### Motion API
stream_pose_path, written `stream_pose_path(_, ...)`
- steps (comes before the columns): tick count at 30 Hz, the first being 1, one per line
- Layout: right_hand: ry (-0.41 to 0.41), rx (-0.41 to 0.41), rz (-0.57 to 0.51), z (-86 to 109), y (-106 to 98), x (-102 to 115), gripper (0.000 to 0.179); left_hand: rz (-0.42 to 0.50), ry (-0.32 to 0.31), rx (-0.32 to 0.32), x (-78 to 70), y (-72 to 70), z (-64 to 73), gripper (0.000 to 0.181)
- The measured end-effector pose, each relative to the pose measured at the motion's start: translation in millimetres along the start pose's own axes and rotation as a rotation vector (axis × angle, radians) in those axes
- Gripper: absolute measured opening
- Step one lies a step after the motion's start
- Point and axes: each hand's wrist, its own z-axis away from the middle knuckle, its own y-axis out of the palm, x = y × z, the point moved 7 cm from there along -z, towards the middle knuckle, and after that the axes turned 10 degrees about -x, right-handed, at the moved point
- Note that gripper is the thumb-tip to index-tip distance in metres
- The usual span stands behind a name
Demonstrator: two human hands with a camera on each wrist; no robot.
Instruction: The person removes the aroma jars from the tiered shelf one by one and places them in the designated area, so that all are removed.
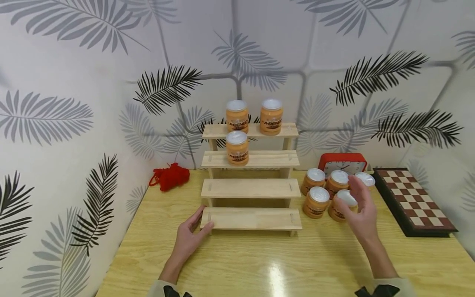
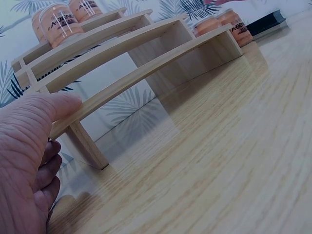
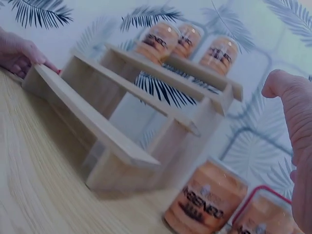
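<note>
A four-step wooden shelf stands on the table. My left hand grips the left end of its lowest step, thumb on top and fingers curled below, as the left wrist view shows. Two orange cans with pale lids stand on the top step, and another orange can sits on the step below. Several more orange cans are grouped on the table right of the shelf. Over the right side of this group hovers my right hand, thumb and fingers apart and holding nothing; it partly hides the cans behind it.
Behind the grouped cans stands a red clock. A checkered game board on a dark base lies at the right. Red yarn is at the back left. Leaf-patterned wall covering rises behind the table.
</note>
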Motion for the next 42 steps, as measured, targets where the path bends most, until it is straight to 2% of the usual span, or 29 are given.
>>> stream_pose_path(8, -0.034, 0.159, -0.136, 1.1, 46.4, 34.2, 0.079, 0.006, 0.005, -0.008, 2.3, -0.2, 2.6, 0.071)
stream_pose_path(12, -0.044, 0.233, -0.157, -3.7, 73.0, 48.2, 0.082, 0.009, -0.003, -0.009, 2.4, -0.1, 0.7, 0.071)
stream_pose_path(20, -0.03, 0.361, -0.114, -7.3, 119.8, 60.1, 0.084, 0.004, 0.007, -0.008, 0.0, -2.7, 1.0, 0.071)
stream_pose_path(24, -0.073, 0.383, -0.123, -10.8, 138.9, 67.2, 0.085, 0.002, 0.016, -0.009, 0.0, -2.9, 1.4, 0.07)
stream_pose_path(32, -0.154, 0.418, -0.102, -19.6, 175.5, 83.8, 0.084, 0.002, -0.005, -0.021, 0.7, -2.1, -0.1, 0.071)
stream_pose_path(36, -0.146, 0.463, -0.079, -23.8, 194.6, 84.9, 0.085, 0.008, -0.006, -0.008, 0.9, -1.0, -0.6, 0.072)
stream_pose_path(42, -0.086, 0.55, -0.046, -27.4, 219.1, 82.1, 0.09, 0.025, -0.015, -0.009, 2.3, -0.8, 0.1, 0.072)
